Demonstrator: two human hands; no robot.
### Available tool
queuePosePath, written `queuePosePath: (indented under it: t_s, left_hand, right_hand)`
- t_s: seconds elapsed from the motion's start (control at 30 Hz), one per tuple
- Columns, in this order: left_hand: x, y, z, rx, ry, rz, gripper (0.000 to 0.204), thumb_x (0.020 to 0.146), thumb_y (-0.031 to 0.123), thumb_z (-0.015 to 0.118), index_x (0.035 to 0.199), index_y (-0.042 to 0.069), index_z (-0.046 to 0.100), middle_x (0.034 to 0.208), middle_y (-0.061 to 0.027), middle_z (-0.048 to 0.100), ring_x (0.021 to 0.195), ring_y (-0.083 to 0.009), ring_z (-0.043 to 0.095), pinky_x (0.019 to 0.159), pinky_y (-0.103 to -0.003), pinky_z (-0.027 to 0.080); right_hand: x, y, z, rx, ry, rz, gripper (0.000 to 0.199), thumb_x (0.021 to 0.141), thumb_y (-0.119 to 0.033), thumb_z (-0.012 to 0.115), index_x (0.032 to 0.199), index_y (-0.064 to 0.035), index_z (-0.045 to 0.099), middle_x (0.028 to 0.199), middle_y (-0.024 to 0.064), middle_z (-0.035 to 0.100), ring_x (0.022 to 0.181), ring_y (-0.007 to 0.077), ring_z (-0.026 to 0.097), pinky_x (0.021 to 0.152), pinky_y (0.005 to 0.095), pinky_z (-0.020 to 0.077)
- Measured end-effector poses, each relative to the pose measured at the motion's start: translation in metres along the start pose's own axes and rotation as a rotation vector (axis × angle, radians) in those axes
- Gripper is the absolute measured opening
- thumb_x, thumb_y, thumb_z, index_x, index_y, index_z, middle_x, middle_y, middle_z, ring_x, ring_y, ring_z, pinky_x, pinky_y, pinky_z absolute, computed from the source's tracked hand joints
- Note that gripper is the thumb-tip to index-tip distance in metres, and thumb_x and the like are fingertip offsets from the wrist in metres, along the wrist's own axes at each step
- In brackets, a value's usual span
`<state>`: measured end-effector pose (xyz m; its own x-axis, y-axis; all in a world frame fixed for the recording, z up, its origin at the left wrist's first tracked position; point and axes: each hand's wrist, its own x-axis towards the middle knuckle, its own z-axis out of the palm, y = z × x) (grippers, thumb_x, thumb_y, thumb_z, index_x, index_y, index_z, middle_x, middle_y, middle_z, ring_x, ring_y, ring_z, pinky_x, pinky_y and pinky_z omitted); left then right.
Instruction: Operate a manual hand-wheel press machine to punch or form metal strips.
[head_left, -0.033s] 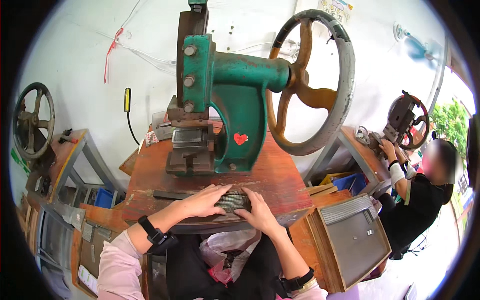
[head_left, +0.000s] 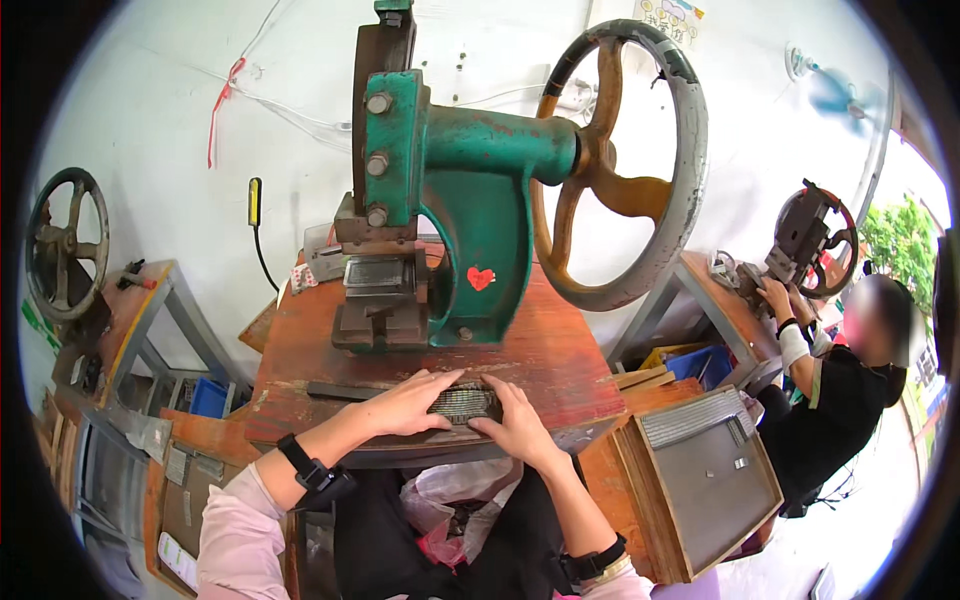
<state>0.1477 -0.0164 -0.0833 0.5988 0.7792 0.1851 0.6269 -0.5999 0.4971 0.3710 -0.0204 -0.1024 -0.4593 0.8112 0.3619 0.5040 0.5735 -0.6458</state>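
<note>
My left hand [head_left: 410,402] and my right hand [head_left: 518,422] rest at the front of the wooden bench top [head_left: 560,350]. Between them lies a compact group of small, ridged grey metal pieces [head_left: 464,402]. Fingers and thumbs press against it from both sides; its ends are partly covered. A flat dark metal bar [head_left: 335,391] extends leftward from beneath my left wrist. Behind my hands stands a green hand press [head_left: 480,235], and a rectangular metal block [head_left: 378,275] sits under its ram.
The press's large handwheel [head_left: 690,150] rises at right. A wooden tray [head_left: 705,500] with rows of metal strips is at lower right, another tray [head_left: 190,500] at lower left. A co-worker [head_left: 840,400] handles another press [head_left: 805,240]. Blue bins [head_left: 208,397] stand below the left bench.
</note>
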Motion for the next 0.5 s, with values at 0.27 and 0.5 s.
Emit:
queuePosePath:
  t_s: [0.27, 0.5]
  left_hand:
    - [0.011, 0.014, 0.021, 0.043, 0.094, -0.133, 0.075, 0.068, 0.031, 0.078, 0.128, -0.001, 0.046, 0.112, -0.0178, 0.054, 0.107, -0.0341, 0.047, 0.095, -0.041, 0.036]
    - [0.012, 0.017, 0.018, 0.059, 0.153, -0.192, 0.068, 0.067, 0.036, 0.078, 0.116, -0.003, 0.051, 0.111, -0.0205, 0.055, 0.104, -0.0352, 0.048, 0.091, -0.042, 0.038]
  right_hand:
    - [0.025, -0.015, 0.039, 0.901, 0.307, 0.307, 0.049, 0.099, -0.032, 0.042, 0.132, 0.0042, 0.041, 0.131, 0.0165, 0.048, 0.122, 0.0217, 0.043, 0.104, 0.0321, 0.0302]
    - [0.032, -0.008, 0.036, 1.4, 0.37, 0.323, 0.072, 0.096, -0.05, 0.032, 0.135, 0.0108, 0.03, 0.139, 0.0237, 0.035, 0.131, 0.0309, 0.033, 0.111, 0.0409, 0.0212]
